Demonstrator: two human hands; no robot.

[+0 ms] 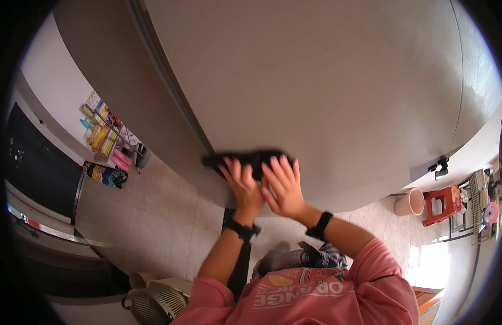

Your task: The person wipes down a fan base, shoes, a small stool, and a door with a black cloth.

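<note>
Both hands lie against a large grey-brown cabinet panel [316, 89] that fills the upper part of the view. A black cloth [255, 156], blurred, is pressed flat on the panel's lower part. My left hand [247, 189] holds the cloth near its middle, fingers bent over it. Close beside it, almost touching, my right hand [285, 185] holds the right part of the cloth with its fingers stretched out. The cloth's left end reaches a long dark seam strip [169, 87] running up the cabinet front. My palms hide part of the cloth's lower edge.
Stacked books [102, 138] and pink slippers [120, 159] stand at far left, near a dark door [44, 158]. A pink bin [409, 202] and red stool [442, 206] are to the right. A slatted plastic basket [157, 304] sits at lower left on the tiled floor [169, 215].
</note>
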